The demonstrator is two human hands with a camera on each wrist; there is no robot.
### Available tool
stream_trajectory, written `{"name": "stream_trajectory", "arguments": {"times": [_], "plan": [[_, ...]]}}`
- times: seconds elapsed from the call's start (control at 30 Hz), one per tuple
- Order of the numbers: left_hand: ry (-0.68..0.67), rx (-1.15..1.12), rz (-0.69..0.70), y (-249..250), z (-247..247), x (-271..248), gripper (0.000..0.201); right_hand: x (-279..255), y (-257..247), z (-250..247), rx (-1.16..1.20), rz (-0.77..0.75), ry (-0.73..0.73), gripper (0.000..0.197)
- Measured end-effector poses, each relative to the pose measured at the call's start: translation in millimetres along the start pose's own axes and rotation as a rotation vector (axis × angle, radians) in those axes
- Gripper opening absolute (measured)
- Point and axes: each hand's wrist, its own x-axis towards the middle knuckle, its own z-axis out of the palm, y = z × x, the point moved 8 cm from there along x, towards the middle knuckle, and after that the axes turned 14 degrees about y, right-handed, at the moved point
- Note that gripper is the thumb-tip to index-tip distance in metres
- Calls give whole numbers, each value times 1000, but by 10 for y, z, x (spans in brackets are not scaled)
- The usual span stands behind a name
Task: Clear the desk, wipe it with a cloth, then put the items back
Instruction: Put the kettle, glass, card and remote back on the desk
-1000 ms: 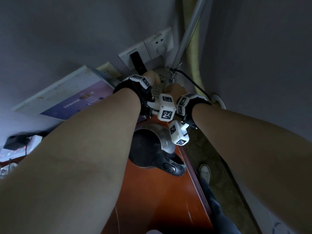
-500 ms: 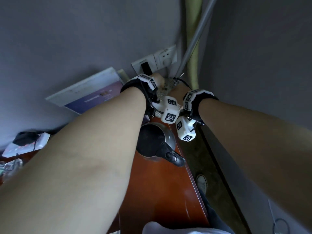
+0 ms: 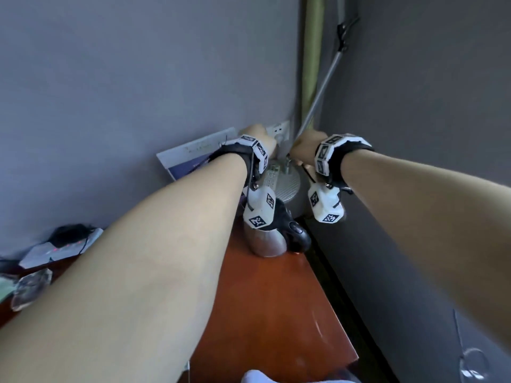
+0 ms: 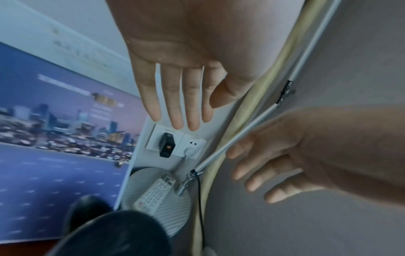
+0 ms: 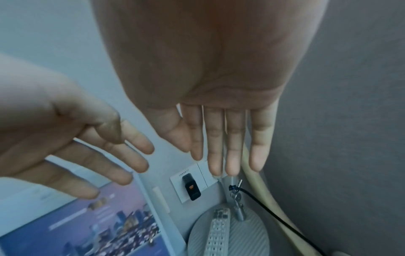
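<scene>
Hands now apart, raised off lamp base vs. 0.5 s ago. Head: left hand (image 3: 260, 139), right hand (image 3: 305, 143) at corner, kettle (image 3: 266, 241) on desk (image 3: 276, 313). L wrist: fingers straight, holding nothing; remote (image 4: 154, 194) on lamp base (image 4: 175, 213). R wrist: fingers straight, nothing held, above socket (image 5: 186, 183).

No legible text on anything
</scene>
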Motion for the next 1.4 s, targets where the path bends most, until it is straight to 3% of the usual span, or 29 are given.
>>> {"name": "stream_trajectory", "arguments": {"times": [0.13,0.3,0.43,0.57,0.63,0.77,0.97,1.2,1.4], "plan": [[36,83,51,-347,-126,-423,14,-454,-171,130,-85,28,49,13],[65,65,24,-848,-403,-867,31,-956,-588,317,-155,-38,18,32],[132,25,-3,-1154,-838,-1193,14,-1307,-1043,213,-113,-112,92,32],[224,-9,-79,-1574,-1185,-1623,11,-1809,-1456,289,-21,-250,82,28],[248,-13,-129,-1836,-1260,-1906,16,-2063,-1568,490,-45,-269,46,18],[228,27,-245,-2490,-1229,-2612,15,-2533,-1651,1010,-43,-261,-30,15],[168,144,-385,-3543,-1279,-3567,23,-3213,-1996,1822,-94,-317,-183,30],[171,246,-475,-4764,-1762,-3994,24,-3559,-3057,2363,-73,-404,-226,23],[100,280,-547,-5991,-1703,-4173,27,-3503,-3724,3390,-297,-467,-320,10]]}}
